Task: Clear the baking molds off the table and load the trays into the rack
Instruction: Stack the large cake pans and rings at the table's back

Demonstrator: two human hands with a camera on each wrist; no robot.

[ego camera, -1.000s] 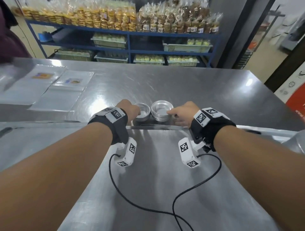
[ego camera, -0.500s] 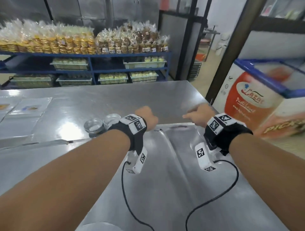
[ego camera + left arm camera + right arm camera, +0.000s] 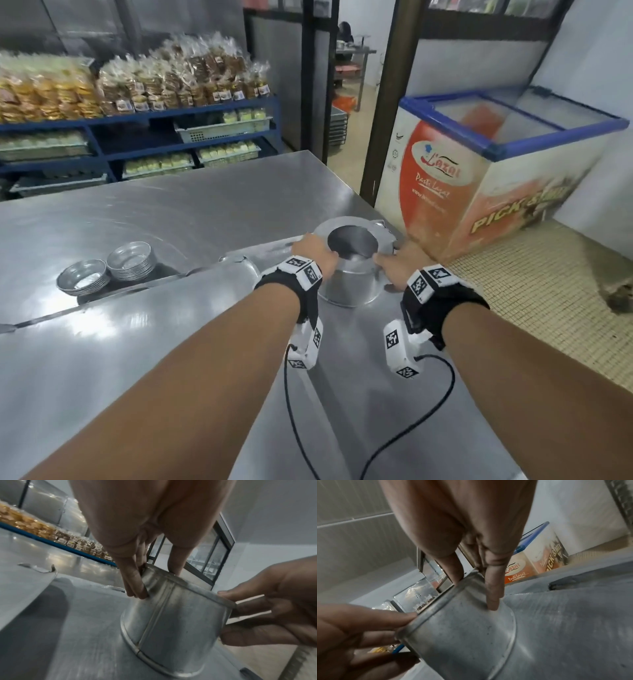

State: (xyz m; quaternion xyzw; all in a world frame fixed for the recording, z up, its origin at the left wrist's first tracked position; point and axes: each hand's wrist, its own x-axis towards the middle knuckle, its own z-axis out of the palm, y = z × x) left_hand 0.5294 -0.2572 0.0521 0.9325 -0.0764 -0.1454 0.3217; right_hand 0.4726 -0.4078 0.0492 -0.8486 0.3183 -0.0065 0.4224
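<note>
Under both your forearms lies a wide steel tray (image 3: 191,342), its raised far rim running just beyond your left wrist, and it rests on the steel table (image 3: 205,198) that stretches well ahead and to the left of your hands; the table's right edge drops away just beyond your right hand, with tiled floor (image 3: 534,308) and a chest freezer (image 3: 507,171) on that side. Behind the table, far past your left hand, blue shelving (image 3: 137,137) holds bagged goods, and a doorway opens straight ahead of your hands. Between your hands stands the tall round mold (image 3: 346,291), a tapered tin with its open mouth up, its base on the tray near the tray's far right corner. Your left hand (image 3: 317,251) grips its rim from the left, thumb over the lip and fingers (image 3: 135,580) pressed down the outer wall; your right hand (image 3: 397,267) grips the opposite side of the rim the same way, fingers (image 3: 493,586) curled against the wall. In the wrist views the tin looks tilted, though I cannot tell if its base has left the tray. Well to the left of your left hand, just past the tray's rim, two stacks of small fluted molds (image 3: 106,270) sit touching each other on the table.
</note>
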